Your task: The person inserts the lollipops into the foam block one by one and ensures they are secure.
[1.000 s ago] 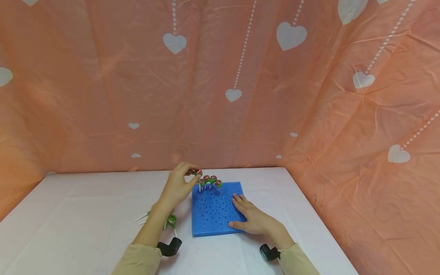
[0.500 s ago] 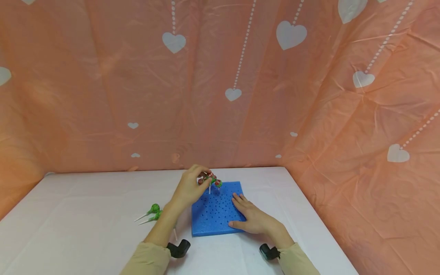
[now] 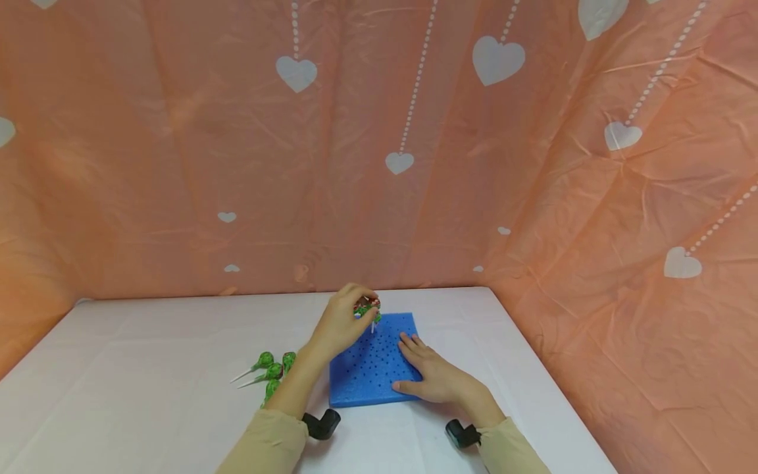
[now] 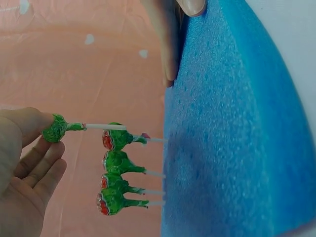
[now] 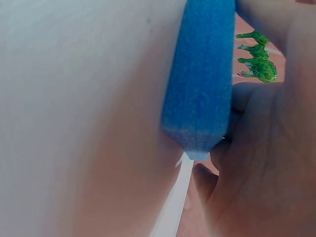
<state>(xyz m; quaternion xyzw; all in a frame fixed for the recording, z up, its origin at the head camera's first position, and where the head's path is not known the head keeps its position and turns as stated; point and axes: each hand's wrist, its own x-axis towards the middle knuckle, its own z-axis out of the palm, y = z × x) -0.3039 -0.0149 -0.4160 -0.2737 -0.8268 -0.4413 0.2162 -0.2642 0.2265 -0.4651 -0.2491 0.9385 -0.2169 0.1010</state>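
My left hand (image 3: 340, 324) pinches a green-wrapped lollipop (image 4: 55, 129) by its round head between thumb and fingers. Its white stick is apart from the blue foam block (image 3: 366, 385) and points toward the holed top. Beside it, several green-and-red lollipops (image 4: 117, 162) stand in a row, sticks in the foam near the far edge. In the head view the left fingers partly hide that row. My right hand (image 3: 441, 378) lies with extended fingers on the foam's right side; in the right wrist view the foam's edge (image 5: 202, 74) passes beside the palm.
Several more green lollipops (image 3: 265, 361) lie on the white table (image 3: 148, 388) left of the foam, partly behind my left forearm. An orange curtain with white hearts (image 3: 355, 197) hangs behind and at the right of the table. Black wrist cameras (image 3: 322, 424) sit below both hands.
My left hand has moved right along the row of standing lollipops, carrying its lollipop. More of the lollipops on the table show now. My right hand stays on the foam.
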